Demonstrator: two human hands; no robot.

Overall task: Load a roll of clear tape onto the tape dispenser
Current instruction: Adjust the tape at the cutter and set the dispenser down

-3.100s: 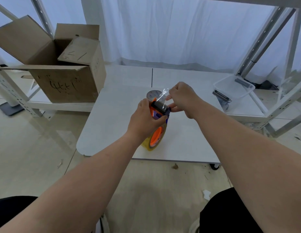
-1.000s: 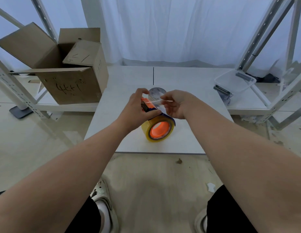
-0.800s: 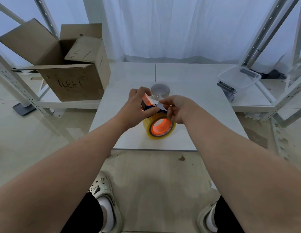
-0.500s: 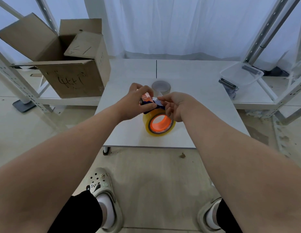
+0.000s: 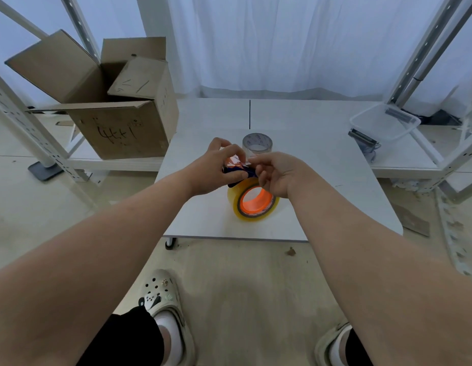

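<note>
Near the front edge of the white table (image 5: 343, 207), the roll of clear tape (image 5: 234, 204) sits on the orange hub (image 5: 256, 199) of the tape dispenser (image 5: 247, 171), its lower rim on the table top. The left hand (image 5: 211, 171) grasps the dispenser's dark blue and orange head above the roll, fingers curled round it. The right hand (image 5: 278, 174) pinches the loose tape end (image 5: 239, 161) between thumb and forefinger (the strip lies across the dispenser head and glints). A second tape roll (image 5: 257, 143) lies flat at the table's centre, just behind both hands. A cardboard box (image 5: 118, 128), flaps open, stands off the table's left side on a shelf. A clear plastic tub (image 5: 385, 122) sits off the table's right side.
</note>
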